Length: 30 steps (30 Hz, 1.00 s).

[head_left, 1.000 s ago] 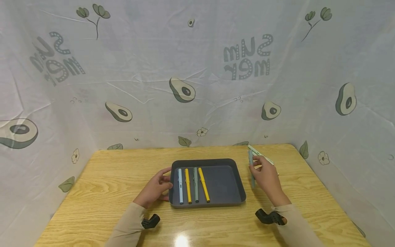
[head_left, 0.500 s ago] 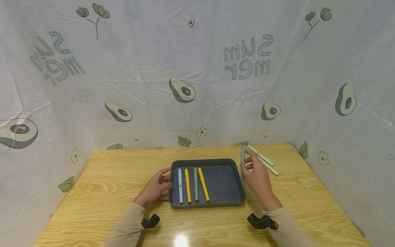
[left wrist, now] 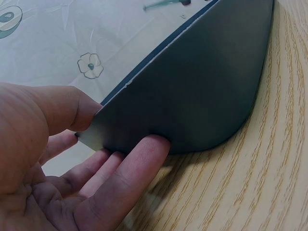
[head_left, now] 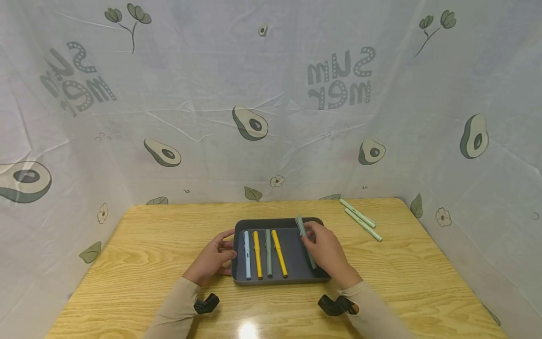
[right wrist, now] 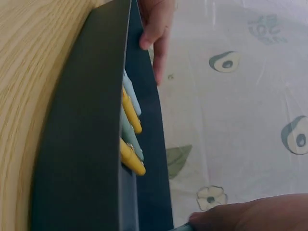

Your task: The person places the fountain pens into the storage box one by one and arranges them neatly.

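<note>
Hands flank a dark grey, round-cornered rectangular tray [head_left: 294, 254] on the wood-grain surface [head_left: 161, 249]. The left hand [head_left: 211, 256] grips its nearest side wall, thumb at the rim, fingers against the outside. The right hand [head_left: 326, 247] pinches a slim grey-green capped pen [head_left: 301, 228], tilted over the tray's bare side; whether its lower end touches the floor, I cannot tell.

Nearer the left hand, a slim light blue pen [head_left: 247, 256], two bright yellow pens [head_left: 258, 256] and another grey-green pen [head_left: 268, 254] lie in a row. The step seems to be placing the held pen; the next move likely calls for aligning, lowering and releasing it. Two slender pale green pens [head_left: 363, 225] lie beyond the right hand, outside the tray.
</note>
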### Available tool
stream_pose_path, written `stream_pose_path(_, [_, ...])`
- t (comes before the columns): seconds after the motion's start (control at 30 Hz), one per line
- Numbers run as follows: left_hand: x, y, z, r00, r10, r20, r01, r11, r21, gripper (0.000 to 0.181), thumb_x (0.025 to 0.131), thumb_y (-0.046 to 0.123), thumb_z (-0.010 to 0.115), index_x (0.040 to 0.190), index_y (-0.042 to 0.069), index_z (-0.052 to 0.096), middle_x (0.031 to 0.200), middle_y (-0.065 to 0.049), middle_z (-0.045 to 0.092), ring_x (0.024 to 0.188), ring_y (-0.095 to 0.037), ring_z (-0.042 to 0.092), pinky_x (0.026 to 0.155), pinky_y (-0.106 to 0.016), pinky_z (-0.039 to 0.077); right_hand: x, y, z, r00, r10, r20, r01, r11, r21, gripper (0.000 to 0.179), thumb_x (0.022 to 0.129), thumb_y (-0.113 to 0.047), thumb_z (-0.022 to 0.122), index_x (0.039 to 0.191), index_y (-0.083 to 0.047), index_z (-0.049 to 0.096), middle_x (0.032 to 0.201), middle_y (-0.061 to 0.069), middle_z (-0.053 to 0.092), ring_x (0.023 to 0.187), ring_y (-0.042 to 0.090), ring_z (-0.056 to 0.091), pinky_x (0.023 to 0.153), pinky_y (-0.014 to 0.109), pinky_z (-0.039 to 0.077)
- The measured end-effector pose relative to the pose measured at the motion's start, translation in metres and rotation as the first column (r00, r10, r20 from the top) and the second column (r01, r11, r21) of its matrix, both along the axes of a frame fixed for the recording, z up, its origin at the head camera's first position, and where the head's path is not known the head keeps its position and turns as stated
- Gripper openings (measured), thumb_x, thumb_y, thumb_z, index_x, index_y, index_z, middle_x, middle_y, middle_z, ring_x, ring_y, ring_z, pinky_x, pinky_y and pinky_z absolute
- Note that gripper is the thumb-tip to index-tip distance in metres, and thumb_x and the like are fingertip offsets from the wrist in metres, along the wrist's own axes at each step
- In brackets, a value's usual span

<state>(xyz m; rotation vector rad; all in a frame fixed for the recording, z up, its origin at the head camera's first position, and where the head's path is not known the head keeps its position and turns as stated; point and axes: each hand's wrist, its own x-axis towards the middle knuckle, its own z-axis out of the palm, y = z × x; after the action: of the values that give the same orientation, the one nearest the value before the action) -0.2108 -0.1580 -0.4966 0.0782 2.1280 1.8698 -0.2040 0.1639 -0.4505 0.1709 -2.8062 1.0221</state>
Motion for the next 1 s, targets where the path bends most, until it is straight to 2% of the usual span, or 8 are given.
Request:
stream_pose_path(0.33, [0.000,-0.001,0.001,1.000,-0.012,-0.004,0.012,1.000,0.005,0.070,0.097,0.001,0.062,0.160,0.016,0.035,0.138,-0.025,0.051,0.106,-0.031,0.064,0.071,-0.049,0.064,-0.011,-0.023,-0.009,0.992,0.035,0.124,-0.045,0.996,0.079,0.030,0.095,-0.010,0.073,0.123,0.000,0.068,0.087,0.001,0.066,0.067,0.012,0.055,0.061,0.032,0.048])
stream_pose_path(0.53, [-0.001,-0.001,-0.001,1.000,-0.009,-0.002,0.009,1.000,0.011,0.070,0.097,0.001,0.062,0.160,0.017,0.036,0.138,-0.024,0.051,0.106,-0.031,0.064,0.070,-0.049,0.064,-0.015,-0.031,-0.012,0.987,0.045,0.153,-0.062,0.992,0.108,0.028,0.094,-0.009,0.072,0.120,0.001,0.068,0.081,0.000,0.062,0.063,0.013,0.052,0.057,0.029,0.043])
stream_pose_path(0.8, [-0.001,0.000,0.000,1.000,-0.005,-0.001,0.005,1.000,0.004,0.070,0.097,0.001,0.063,0.160,0.018,0.037,0.138,-0.024,0.051,0.106,-0.031,0.064,0.070,-0.048,0.064,-0.019,-0.035,-0.016,0.980,0.034,0.197,-0.061,0.989,0.132,0.027,0.092,-0.008,0.073,0.117,0.002,0.069,0.084,0.002,0.062,0.069,0.013,0.054,0.062,0.031,0.048])
stream_pose_path(1.0, [0.000,0.000,0.000,1.000,0.003,0.003,-0.003,1.000,0.001,0.070,0.097,0.000,0.063,0.160,0.019,0.037,0.138,-0.024,0.051,0.106,-0.030,0.064,0.069,-0.048,0.064,-0.020,-0.036,-0.018,0.977,0.029,0.213,-0.057,0.990,0.128,0.029,0.093,-0.012,0.074,0.117,0.002,0.068,0.082,0.001,0.058,0.067,0.014,0.052,0.060,0.029,0.044])
